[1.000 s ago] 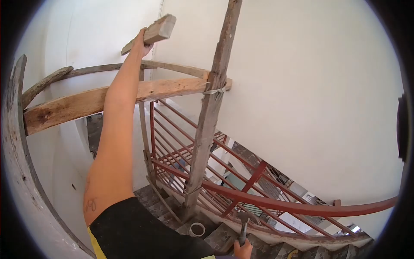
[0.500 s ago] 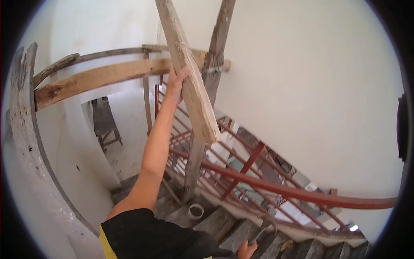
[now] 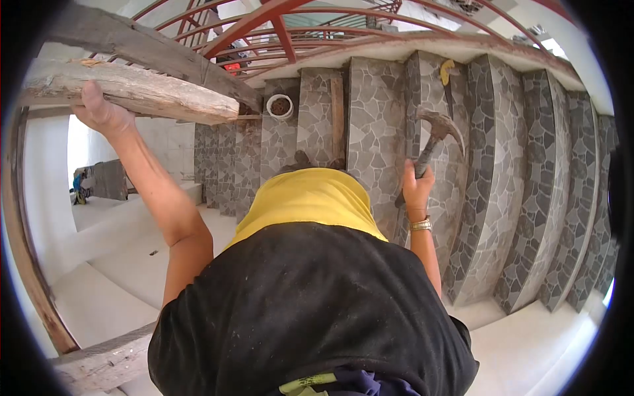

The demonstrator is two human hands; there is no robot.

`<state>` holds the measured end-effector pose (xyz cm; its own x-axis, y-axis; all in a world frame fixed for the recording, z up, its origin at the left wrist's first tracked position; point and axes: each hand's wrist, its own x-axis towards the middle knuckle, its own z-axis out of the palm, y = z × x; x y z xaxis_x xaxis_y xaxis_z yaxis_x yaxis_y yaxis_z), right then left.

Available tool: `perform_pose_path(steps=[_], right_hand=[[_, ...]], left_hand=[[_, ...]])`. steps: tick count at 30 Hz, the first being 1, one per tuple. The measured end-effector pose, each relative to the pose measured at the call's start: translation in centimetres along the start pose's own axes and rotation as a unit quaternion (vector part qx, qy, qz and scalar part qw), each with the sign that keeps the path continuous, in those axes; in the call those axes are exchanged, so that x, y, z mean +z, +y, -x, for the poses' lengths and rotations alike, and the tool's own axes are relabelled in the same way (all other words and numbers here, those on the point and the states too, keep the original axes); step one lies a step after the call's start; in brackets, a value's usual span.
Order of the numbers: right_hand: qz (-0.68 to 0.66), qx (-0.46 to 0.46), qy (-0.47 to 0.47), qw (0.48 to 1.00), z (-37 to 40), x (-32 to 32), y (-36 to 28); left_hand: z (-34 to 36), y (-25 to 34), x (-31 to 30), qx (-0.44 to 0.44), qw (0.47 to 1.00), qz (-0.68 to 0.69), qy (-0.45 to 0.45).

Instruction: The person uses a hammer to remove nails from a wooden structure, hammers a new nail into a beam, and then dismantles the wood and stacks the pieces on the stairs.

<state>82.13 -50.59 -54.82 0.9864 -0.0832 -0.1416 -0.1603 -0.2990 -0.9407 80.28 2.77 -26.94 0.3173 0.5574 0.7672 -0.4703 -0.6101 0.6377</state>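
Observation:
My left hand (image 3: 104, 115) is wrapped round a rough wooden beam (image 3: 158, 94) at the upper left, with the thumb on its near side. The beam's sawn end points right, towards the stairs. Near the right of centre, my right hand (image 3: 418, 183) grips the handle of a claw hammer (image 3: 439, 129). The hammer's head is up and away from my body, over the tiled steps, touching nothing that I can make out. A watch (image 3: 421, 225) is on my right wrist.
Stone-patterned stairs (image 3: 376, 99) run across the view. On them are a white bucket (image 3: 279, 107) with dark contents, a wooden strip (image 3: 337, 119) and a yellow object (image 3: 446, 71). A red railing (image 3: 284, 39) borders the far side. A weathered post (image 3: 152, 49) stands beside the beam.
The view has tilted down to the stairs and my body. My left hand is still on the beam. My right hand and the hammer now show clearly.

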Motion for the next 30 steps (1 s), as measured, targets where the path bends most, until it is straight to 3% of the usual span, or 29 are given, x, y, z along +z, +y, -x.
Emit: perform_pose_path(steps=[5,7,9,12,13,14,15,16,19,22,25,28,30], right_hand=[[-0.078,0.036,0.052,0.995,1.8,-3.0,-1.3],[-0.179,0.035,0.052,0.982,1.2,-2.3,-2.4],[-0.198,0.034,0.068,0.977,0.9,-2.2,-2.8],[-0.193,0.056,0.102,0.974,1.8,-2.2,-2.2],[-0.185,0.058,0.122,0.974,1.7,-2.5,-1.9],[-0.102,-0.003,0.149,0.984,1.7,-2.5,0.3],[-0.044,0.002,0.166,0.985,1.5,-3.1,1.5],[-0.016,0.032,0.173,0.984,1.9,-3.4,2.0],[-0.111,0.120,0.142,0.976,3.7,-3.7,-0.3],[-0.178,0.124,0.171,0.961,4.6,-2.8,2.0],[-0.194,0.198,0.180,0.944,6.6,-2.4,4.2],[-0.153,0.277,0.217,0.923,8.5,-2.3,6.4],[0.167,0.217,0.081,0.958,11.2,-3.6,13.0]], left_hand=[[1.4,-0.7,2.6,-0.011,0.997,0.047,-0.062],[2.7,-0.2,4.1,0.024,0.993,-0.003,-0.113],[4.3,0.1,5.2,0.058,0.982,-0.016,-0.180],[6.2,0.5,6.8,0.041,0.960,0.002,-0.278],[5.2,-0.1,6.4,0.134,0.920,-0.155,-0.334],[5.7,0.2,6.9,0.120,0.916,-0.148,-0.353],[6.5,0.7,7.9,0.110,0.913,-0.130,-0.372],[7.0,1.8,8.7,0.043,0.899,-0.111,-0.421],[8.9,2.2,9.6,-0.077,0.822,-0.082,-0.559],[11.6,2.3,10.9,-0.105,0.783,-0.040,-0.612],[14.6,1.3,11.0,-0.139,0.731,-0.022,-0.668],[17.1,-1.3,9.3,-0.143,0.676,-0.052,-0.721],[18.4,-3.3,7.4,-0.165,0.644,-0.109,-0.739]])
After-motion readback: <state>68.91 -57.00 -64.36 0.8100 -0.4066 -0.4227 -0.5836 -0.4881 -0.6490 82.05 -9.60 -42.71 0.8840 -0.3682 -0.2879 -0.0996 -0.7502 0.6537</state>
